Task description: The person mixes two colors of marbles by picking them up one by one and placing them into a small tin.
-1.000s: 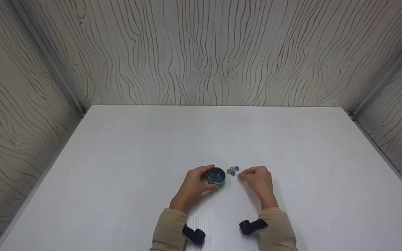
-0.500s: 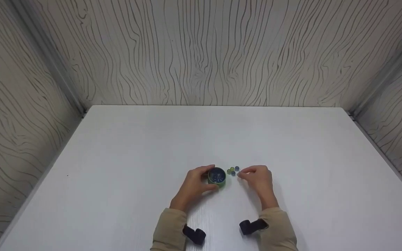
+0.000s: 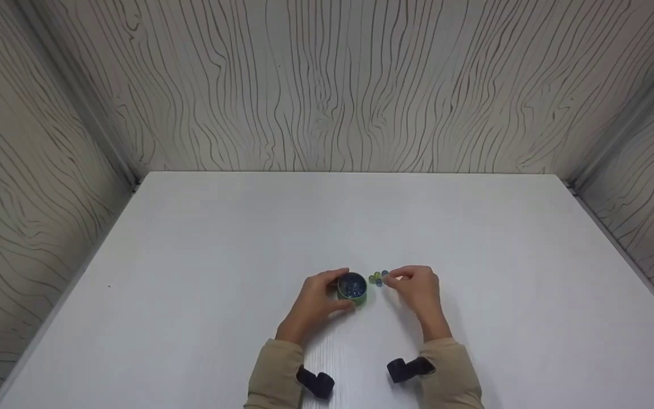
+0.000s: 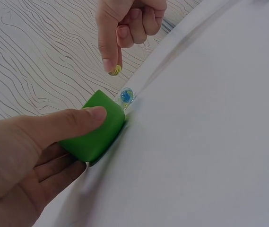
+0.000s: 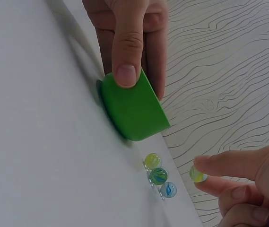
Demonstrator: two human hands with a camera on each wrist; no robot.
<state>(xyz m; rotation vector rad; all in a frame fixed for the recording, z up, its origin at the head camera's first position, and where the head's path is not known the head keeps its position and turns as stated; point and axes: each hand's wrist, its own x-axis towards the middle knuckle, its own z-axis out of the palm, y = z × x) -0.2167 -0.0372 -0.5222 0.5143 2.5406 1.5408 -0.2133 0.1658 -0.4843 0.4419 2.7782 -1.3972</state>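
Note:
My left hand [image 3: 315, 298] holds a small green cup [image 5: 136, 111] upright on the table, thumb on the near wall and fingers round the far side. Several marbles lie inside its dark interior, visible in the head view. Between thumb and index finger, my right hand [image 3: 420, 287] pinches a clear marble with yellow and blue in it [image 5: 197, 174], raised above the tabletop. Below it, beside the cup, sits a small cluster of glass marbles: a yellow one [image 5: 153, 161], a green one [image 5: 159, 176] and a blue-streaked one [image 5: 169, 189].
The white table [image 3: 219, 244] extends well beyond both hands on each side. Wood-grain panels [image 3: 321, 85] rise at its back and sides. A black wrist camera [image 3: 318, 385] juts inward from the left sleeve, another black camera [image 3: 399, 370] from the right sleeve.
My right hand has lifted the pinched marble and shifted slightly left and away from me, over the cluster. The left hand and the cup have stayed in place.

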